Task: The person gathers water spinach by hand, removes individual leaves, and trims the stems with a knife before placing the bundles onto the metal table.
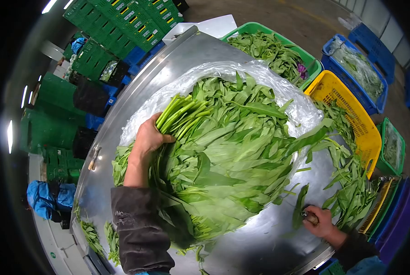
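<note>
My left hand (151, 138) is closed around a bunch of long-leaved greens, its pale green cut stems (181, 114) pointing up and away. Beneath and beside it spreads a large heap of leafy greens (232, 151), lying on clear plastic sheeting (301, 107). On the right, my right hand (321, 222) is closed on a small brown-handled tool (311, 217), whose working end I cannot make out. A single leaf (300, 206) is just left of that hand. More loose greens (351, 197) lie beyond it, at the table's right side.
The metal table (168, 59) has a raised rim. A wooden-handled knife (94, 158) lies near its left edge. A green crate of greens (315, 68), a yellow crate (347, 110) and a blue crate (381, 101) stand along the far right. Stacked green crates (127, 20) are at the back left.
</note>
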The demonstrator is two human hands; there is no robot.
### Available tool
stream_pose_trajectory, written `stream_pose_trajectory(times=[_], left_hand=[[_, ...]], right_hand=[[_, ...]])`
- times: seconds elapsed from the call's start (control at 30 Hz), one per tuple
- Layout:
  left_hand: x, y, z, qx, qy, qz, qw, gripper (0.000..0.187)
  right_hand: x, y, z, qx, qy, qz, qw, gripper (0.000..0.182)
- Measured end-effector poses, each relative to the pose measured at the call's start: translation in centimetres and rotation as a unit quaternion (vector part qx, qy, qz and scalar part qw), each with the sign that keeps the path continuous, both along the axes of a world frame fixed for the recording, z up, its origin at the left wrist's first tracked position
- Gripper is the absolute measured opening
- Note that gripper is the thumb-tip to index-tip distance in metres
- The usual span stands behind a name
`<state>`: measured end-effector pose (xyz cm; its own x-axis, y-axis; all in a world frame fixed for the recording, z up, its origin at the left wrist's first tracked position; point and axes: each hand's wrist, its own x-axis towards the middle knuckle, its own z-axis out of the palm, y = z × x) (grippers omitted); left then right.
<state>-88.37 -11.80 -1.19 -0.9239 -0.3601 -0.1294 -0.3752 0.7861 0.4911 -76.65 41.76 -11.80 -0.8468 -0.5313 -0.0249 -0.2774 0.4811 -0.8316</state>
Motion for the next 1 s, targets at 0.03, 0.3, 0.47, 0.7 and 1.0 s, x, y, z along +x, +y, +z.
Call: stream_pose_trajectory(times=[0.03, 0.3, 0.47, 0.7, 1.0], left_hand=[[-0.4, -0.5, -0.2, 0.027, -0.029, 0.003, 0.999, 0.07], [0.8, 0.6, 1.2, -0.01, 0.05, 0.08, 0.996, 0.053], [3.2, -1.0, 3.7, 0.081, 0.214, 0.082, 0.97, 0.047], [6.9, -1.1, 7.7, 0.107, 0.334, 0.114, 0.93, 0.037], [11.8, -0.3, 10.4, 0.049, 0.439, 0.105, 0.891, 0.041]], right_hand=[[0.0, 0.0, 0.1, 0.001, -0.007, 0.003, 1.0, 0.037], [-0.1, 0.0, -0.2, -0.003, -0.001, 0.004, 1.0, 0.037], [0.0, -0.3, 0.4, -0.001, 0.0, 0.007, 1.0, 0.037], [0.2, -0.3, 0.4, -0.015, 0.007, -0.001, 1.0, 0.038], [1.0, -0.1, -0.2, -0.085, -0.033, -0.063, 0.994, 0.027]])
